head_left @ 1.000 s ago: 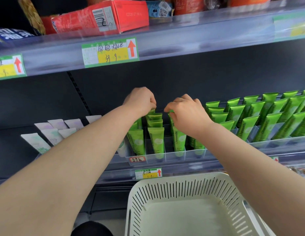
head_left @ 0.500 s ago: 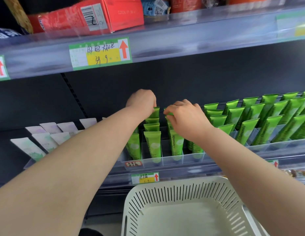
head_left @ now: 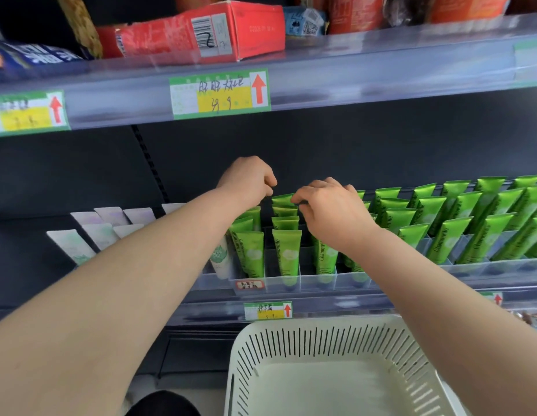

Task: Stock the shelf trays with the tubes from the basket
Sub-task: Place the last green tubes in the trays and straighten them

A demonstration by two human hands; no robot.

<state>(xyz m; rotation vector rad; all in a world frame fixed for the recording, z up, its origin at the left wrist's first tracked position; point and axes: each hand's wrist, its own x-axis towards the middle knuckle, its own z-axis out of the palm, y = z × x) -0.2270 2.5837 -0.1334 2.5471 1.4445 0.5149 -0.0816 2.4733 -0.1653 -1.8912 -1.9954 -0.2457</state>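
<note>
Green tubes point(head_left: 286, 250) stand in rows in the clear shelf tray point(head_left: 315, 280). My left hand point(head_left: 249, 178) and my right hand point(head_left: 330, 211) reach to the back of the rows. Both sets of fingers are curled at the top edge of the rearmost green tube point(head_left: 282, 199) of the middle row. The left pinches its left corner, the right its right corner. The white slotted basket point(head_left: 321, 325) sits below the shelf, and I see no tubes inside it.
More green tubes point(head_left: 459, 223) fill the trays to the right. White and lilac tubes point(head_left: 102, 232) lie to the left. The upper shelf edge point(head_left: 351, 73) with price labels overhangs, carrying a red box point(head_left: 201, 31).
Both hands have stayed at the back of the tube rows and drawn closer together on the rearmost tube. The view has shifted slightly.
</note>
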